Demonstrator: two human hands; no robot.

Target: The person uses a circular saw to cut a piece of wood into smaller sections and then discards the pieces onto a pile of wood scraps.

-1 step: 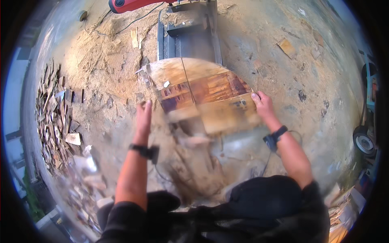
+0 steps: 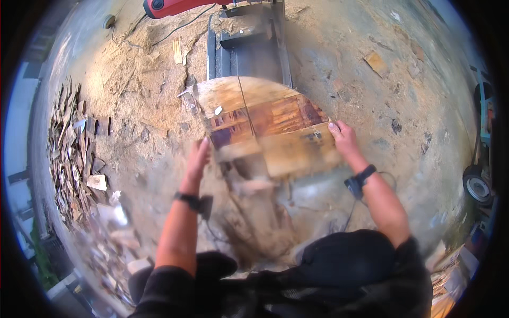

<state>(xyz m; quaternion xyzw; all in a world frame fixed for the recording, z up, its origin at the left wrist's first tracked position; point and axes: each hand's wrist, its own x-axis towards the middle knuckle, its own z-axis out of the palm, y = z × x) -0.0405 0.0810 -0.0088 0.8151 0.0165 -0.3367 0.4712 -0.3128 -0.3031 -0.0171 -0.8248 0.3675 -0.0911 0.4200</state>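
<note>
Board (image 2: 286, 114), strips of pale, yellow and red-brown wood with a curved far edge, sits between my two hands and overlaps the near end of the dark metal machine (image 2: 249, 58); I can't tell what holds it up underneath. My right hand (image 2: 345, 139) has its grip on the board's right edge, thumb on top, fingers curled past the rim; I read that as keeping that side from swinging or tipping. Left hand (image 2: 199, 159) is at the board's left edge, blurred, fingers loosely bent; can't tell if that grip is touching or just beside it. Hands on opposite sides probably balance the board best. A dark line runs across it front to back, a small white chip (image 2: 218, 110) lies left of that. Pose: left forearm comes up nearly straight, leaning slightly in toward the board; right one angles in from the lower right. Both wrists carry black straps, knees are below the board. Red handle (image 2: 185, 6) is beyond the board, sawdust (image 2: 127, 79) to its far left, scrap pile (image 2: 69, 143) farther left.
</note>
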